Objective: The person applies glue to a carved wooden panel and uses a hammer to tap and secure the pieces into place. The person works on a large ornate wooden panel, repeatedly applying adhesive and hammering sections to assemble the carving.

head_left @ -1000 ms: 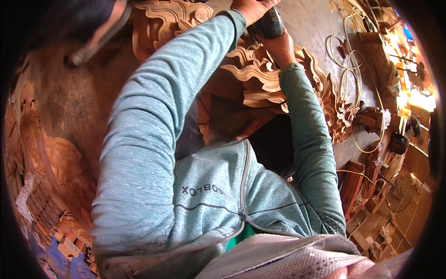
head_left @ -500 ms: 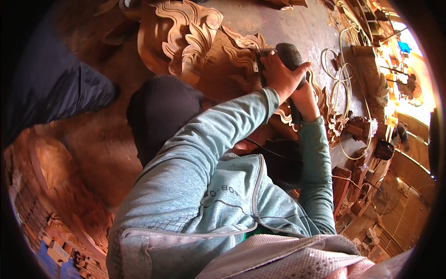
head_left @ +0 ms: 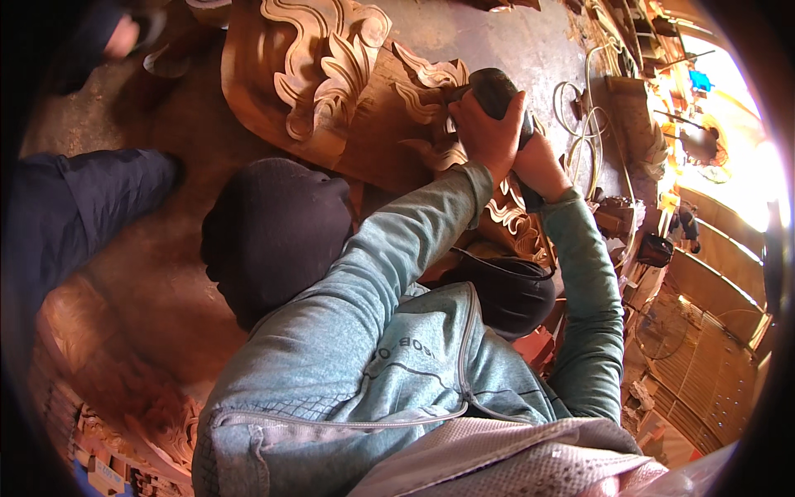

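Note:
My left hand (head_left: 487, 132) is wrapped over a dark, round-ended handheld tool (head_left: 494, 91), with its thumb up against the body. Close behind it, my right hand (head_left: 542, 167) grips the tool's rear part. It looks like a power tool, but my hands cover much of it and its exact kind cannot be made out. The tool rests over a carved wooden panel (head_left: 385, 124) with flame-like scrolls in relief. One large leafy carving (head_left: 341, 79) stands out to the left of my hands. The tool's working face is hidden.
My dark-clad knees (head_left: 281, 232) flank my arms. At the left are another person's dark trouser leg (head_left: 103, 195) and, higher up, a hand (head_left: 122, 37). Pale cable (head_left: 586, 124) loops on the floor at right, near wood pieces. More carved wood (head_left: 166, 427) lies lower left.
The view has shifted slightly. Both my hands stay on the tool, which has tilted a little over the panel. The other person's leg has moved, and their hand now shows at upper left.

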### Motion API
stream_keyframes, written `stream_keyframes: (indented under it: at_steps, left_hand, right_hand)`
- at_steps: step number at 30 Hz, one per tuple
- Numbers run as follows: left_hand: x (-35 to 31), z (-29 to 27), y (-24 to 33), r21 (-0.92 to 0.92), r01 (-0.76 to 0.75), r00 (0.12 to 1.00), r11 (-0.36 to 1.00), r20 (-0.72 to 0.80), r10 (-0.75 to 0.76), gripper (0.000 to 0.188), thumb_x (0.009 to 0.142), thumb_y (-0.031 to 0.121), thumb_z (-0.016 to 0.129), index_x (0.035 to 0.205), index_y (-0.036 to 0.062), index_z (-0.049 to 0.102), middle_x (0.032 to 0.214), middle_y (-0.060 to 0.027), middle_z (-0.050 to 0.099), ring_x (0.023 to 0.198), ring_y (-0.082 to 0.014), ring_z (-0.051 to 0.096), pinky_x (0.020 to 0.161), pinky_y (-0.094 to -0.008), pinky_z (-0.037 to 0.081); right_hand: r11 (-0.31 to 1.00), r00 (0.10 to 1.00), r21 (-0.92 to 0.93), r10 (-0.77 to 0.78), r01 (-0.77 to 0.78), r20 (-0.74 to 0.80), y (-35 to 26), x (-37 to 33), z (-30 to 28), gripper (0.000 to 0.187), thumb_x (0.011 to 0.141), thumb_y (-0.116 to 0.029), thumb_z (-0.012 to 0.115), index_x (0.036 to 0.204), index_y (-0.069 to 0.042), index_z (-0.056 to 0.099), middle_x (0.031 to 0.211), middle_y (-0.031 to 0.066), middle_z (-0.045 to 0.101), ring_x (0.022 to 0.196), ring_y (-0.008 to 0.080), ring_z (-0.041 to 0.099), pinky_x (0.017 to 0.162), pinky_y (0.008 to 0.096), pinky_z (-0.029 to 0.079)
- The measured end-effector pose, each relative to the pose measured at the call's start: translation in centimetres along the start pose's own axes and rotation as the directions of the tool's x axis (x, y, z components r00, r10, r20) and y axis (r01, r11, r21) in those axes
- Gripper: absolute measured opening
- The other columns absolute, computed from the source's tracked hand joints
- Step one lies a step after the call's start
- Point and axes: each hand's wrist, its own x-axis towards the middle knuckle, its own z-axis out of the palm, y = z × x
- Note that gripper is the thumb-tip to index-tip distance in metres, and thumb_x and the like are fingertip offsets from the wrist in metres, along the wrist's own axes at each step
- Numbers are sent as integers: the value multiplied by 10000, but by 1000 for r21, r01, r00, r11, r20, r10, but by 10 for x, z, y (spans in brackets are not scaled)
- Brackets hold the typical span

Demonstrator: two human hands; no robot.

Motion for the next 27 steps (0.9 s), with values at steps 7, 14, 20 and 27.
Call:
stream_keyframes:
  at_steps: [7, 14, 20, 27]
  left_hand:
    - [-3, -10, 4, -54, 111, 993, 992, 38, -109, 726, 842, 467, 756, 1271, -47, 476, 1218, -241, 455, 1115, -353, 536, 981, -431, 454]
    - [-1, -16, -7, -198, 37, 999, 979, 45, -28, 771, 808, 403, 784, 1340, -16, 414, 1261, -261, 415, 1192, -414, 477, 1037, -470, 412]
    - [0, -16, 4, -142, 74, 994, 987, 91, -62, 827, 789, 416, 792, 1345, -52, 397, 1254, -286, 414, 1189, -457, 462, 1039, -491, 406]
    - [0, -5, -9, 7, -84, 997, 996, 0, 84, 785, 788, 420, 794, 1300, -56, 436, 1209, -273, 452, 1141, -427, 486, 995, -475, 432]
  right_hand:
    - [993, 999, -119, -12, 17, 36, -14, -1, -2, 446, 740, -200, 794, 1052, 78, 637, 881, 191, 719, 798, 233, 714, 682, 364, 559]
    - [985, 984, -132, -125, 108, -127, 11, 7, 14, 601, 729, -192, 820, 1223, 46, 574, 997, 196, 715, 952, 257, 702, 814, 377, 547]
    - [990, 991, -67, 127, -124, 37, -13, 2, -1, 469, 763, -177, 798, 1130, 50, 614, 915, 124, 708, 828, 187, 684, 707, 340, 544]
    - [999, 1000, 42, 26, -26, -11, 9, 4, 5, 359, 798, -158, 765, 1067, 36, 630, 843, 73, 695, 702, 121, 638, 591, 302, 514]
